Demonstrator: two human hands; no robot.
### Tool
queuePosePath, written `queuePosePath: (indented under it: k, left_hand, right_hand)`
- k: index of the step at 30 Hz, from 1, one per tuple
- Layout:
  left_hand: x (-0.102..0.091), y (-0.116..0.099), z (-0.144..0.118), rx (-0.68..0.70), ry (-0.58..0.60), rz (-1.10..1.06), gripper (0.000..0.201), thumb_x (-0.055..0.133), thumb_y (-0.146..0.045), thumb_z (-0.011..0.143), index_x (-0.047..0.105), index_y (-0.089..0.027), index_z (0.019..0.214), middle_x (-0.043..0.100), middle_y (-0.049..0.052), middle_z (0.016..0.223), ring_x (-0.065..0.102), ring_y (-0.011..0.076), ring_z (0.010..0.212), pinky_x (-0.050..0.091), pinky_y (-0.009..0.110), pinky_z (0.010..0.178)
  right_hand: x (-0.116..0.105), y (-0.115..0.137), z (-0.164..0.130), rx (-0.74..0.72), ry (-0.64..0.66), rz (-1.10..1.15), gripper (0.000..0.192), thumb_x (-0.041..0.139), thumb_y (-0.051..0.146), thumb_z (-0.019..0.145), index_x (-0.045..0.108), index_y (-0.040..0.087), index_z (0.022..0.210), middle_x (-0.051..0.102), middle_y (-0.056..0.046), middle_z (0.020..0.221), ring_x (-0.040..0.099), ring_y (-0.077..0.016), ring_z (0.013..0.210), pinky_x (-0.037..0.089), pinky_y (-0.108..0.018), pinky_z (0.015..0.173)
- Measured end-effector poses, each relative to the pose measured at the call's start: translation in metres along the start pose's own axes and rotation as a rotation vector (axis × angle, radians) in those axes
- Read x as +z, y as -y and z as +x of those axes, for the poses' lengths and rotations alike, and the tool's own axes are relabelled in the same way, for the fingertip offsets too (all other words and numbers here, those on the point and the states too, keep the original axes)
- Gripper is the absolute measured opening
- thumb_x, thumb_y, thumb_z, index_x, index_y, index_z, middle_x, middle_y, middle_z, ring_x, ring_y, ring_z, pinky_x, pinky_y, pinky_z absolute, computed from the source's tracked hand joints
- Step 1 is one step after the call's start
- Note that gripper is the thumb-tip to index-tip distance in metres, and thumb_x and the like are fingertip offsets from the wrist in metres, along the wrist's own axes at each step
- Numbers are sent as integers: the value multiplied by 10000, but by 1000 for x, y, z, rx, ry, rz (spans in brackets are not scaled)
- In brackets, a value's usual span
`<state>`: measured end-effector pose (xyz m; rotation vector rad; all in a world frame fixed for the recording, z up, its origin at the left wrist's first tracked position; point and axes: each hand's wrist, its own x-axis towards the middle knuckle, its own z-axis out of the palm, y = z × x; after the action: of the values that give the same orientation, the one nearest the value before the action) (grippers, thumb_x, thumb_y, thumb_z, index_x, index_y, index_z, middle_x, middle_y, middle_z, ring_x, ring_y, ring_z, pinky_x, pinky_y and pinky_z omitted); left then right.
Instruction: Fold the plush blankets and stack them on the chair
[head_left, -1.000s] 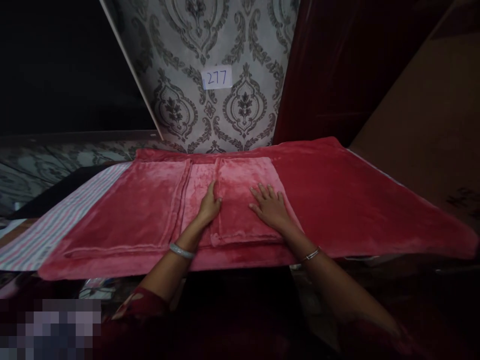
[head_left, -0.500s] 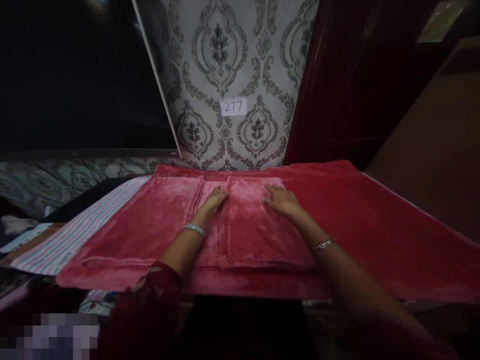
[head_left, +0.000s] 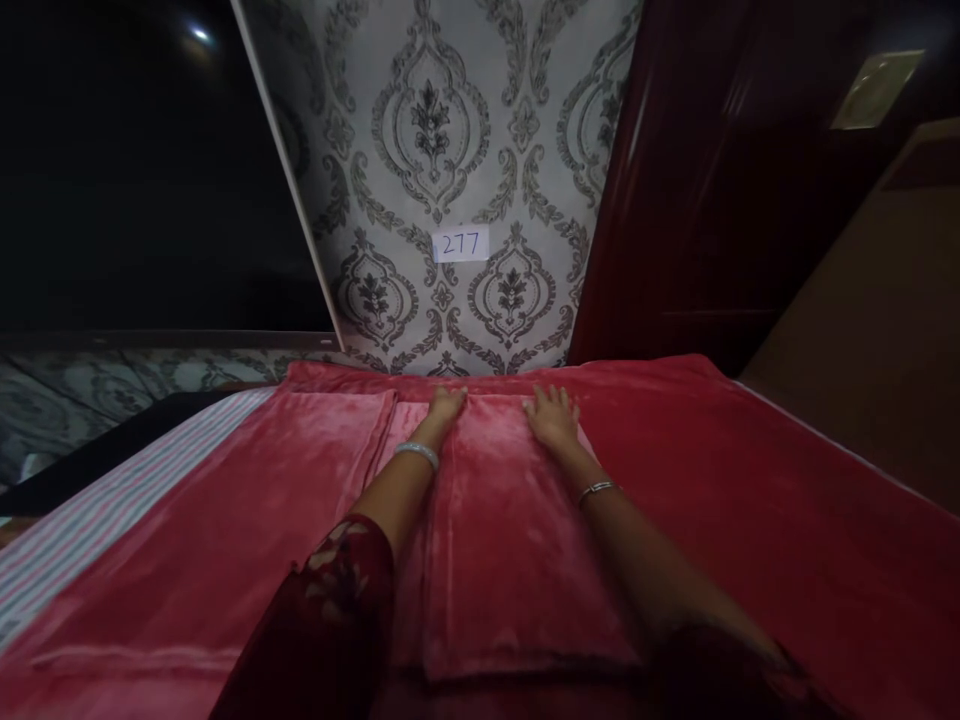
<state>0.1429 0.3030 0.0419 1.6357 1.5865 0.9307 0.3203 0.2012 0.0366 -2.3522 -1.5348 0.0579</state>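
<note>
Now both hands lie flat, fingers spread, on the folded pink fleece cloth [head_left: 517, 540]: left hand [head_left: 445, 405] at its far left corner, right hand [head_left: 553, 415] near its far right corner, gripping nothing.

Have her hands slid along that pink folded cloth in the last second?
Yes. Both the left hand and right hand slid away from her, from mid-panel to the far edge of the folded cloth.

- Ahead of me stands a grey damask-patterned wall [head_left: 450, 150] with a small paper label [head_left: 460, 245] reading 277.
- To my right hangs a dark red panel [head_left: 697, 200].
- To my left is darkness, with one faint light spot [head_left: 199, 33].
</note>
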Motion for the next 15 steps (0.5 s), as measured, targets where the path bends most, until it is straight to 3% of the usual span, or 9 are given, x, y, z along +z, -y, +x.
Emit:
queuePosePath:
  k: [3,7,15]
  left_hand:
    - [6,8,-2,-18,-82,114,235,587,-235,922,651,-123,1119,704,183,1201,649,276,1155,487,358,950]
    - [8,16,-9,1,-163,227,222,509,-207,965,632,-153,1141,702,146,1216,646,213,1158,476,279,922]
    - [8,13,-16,74,-160,467,269,463,-188,964,614,-143,1182,692,155,1171,679,245,1034,498,314,818]
  right_hand:
    - [14,1,-4,-45,-9,-18,579,302,450,1020,374,224,1548,288,-114,1639,172,-306,1528,158,-552,1200]
    - [24,-4,-8,-79,-20,-39,580,284,462,1025,358,241,1555,270,-106,1647,155,-308,1527,151,-567,1192]
    - [24,-5,-5,-66,59,-20,586,273,473,1026,365,228,1550,322,-92,1626,176,-314,1521,180,-563,1189]
